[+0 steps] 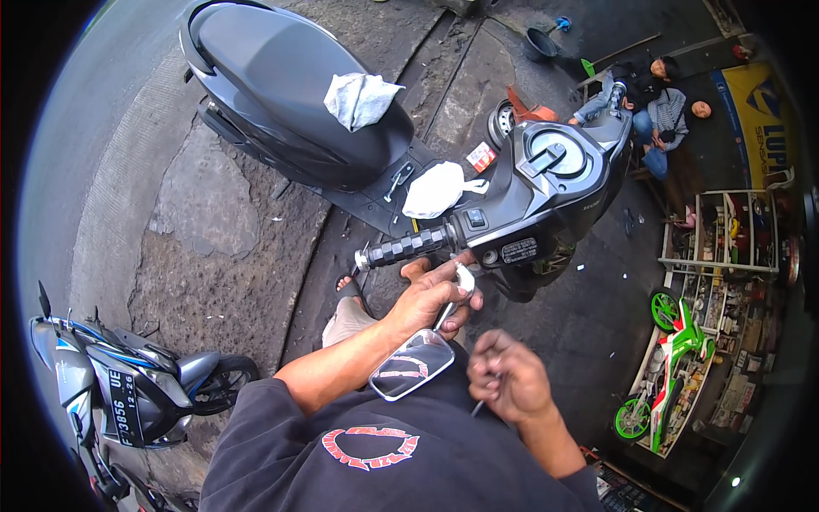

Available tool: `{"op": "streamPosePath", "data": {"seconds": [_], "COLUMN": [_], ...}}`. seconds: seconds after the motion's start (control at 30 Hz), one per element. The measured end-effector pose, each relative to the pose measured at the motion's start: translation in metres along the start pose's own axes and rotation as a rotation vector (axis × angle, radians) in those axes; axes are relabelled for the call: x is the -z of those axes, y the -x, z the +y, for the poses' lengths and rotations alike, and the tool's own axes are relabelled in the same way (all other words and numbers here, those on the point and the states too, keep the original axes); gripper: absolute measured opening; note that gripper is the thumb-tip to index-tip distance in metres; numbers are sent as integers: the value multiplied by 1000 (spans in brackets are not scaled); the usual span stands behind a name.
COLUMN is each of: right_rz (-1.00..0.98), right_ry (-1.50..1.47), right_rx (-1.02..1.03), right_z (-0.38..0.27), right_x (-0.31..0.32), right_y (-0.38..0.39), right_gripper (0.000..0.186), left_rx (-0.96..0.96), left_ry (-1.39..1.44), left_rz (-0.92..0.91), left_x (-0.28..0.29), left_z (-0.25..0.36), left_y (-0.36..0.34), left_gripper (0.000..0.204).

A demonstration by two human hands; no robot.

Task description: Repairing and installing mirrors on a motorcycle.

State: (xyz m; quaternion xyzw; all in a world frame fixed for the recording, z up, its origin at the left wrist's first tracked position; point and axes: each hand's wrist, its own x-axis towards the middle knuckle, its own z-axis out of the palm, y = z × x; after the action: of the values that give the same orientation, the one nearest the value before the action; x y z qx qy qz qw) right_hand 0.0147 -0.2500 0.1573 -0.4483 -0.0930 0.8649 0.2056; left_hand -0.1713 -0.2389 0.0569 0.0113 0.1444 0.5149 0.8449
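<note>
My left hand (439, 300) is closed around the bright stem of a rear-view mirror (414, 365), just below the handlebar of a dark grey scooter (503, 213). The mirror's rounded rectangular glass hangs close to my dark shirt. Beyond my fingers, the scooter's black ribbed handlebar grip (409, 245) points left. My right hand (512, 375) is curled in front of my chest, to the right of the mirror. A thin metal rod (478, 408) shows below its fingers; what it belongs to is hidden.
A grey cloth (360, 101) lies on the scooter seat. A white bag (435, 189) and metal tools (395, 182) rest on its footboard. A motorcycle (128, 384) stands left. Two people sit beyond the handlebar. Shelves (725, 264) and a green-wheeled small motorcycle (670, 371) are right.
</note>
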Motion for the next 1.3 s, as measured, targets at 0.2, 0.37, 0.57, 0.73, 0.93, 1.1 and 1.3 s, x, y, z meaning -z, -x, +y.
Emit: {"op": "streamPosePath", "data": {"seconds": [0.2, 0.37, 0.57, 0.73, 0.93, 1.1, 1.3], "right_rz": [-8, -54, 146, 238, 214, 138, 47], "right_ry": [472, 1004, 817, 1112, 1475, 1727, 1893], "right_rx": [-37, 72, 349, 872, 1183, 1322, 1308], "right_z": [9, -15, -26, -57, -67, -76, -80], "right_x": [7, -1, -12, -16, -11, -12, -18], "right_y": [23, 43, 39, -3, -36, -48, -53], "right_gripper": [36, 33, 29, 28, 34, 27, 32], "left_rx": [5, -10, -12, -29, -39, -60, -73], "left_ry": [-43, -48, -41, -66, -63, -67, -70], "left_rz": [11, 22, 10, 43, 47, 62, 40], "left_x": [0, 0, -1, -3, -7, -5, -4], "left_z": [2, 0, -2, -3, -1, -4, -4], "left_y": [0, 1, 0, 2, 3, 1, 0], "left_gripper": [71, 71, 70, 72, 76, 77, 77]}}
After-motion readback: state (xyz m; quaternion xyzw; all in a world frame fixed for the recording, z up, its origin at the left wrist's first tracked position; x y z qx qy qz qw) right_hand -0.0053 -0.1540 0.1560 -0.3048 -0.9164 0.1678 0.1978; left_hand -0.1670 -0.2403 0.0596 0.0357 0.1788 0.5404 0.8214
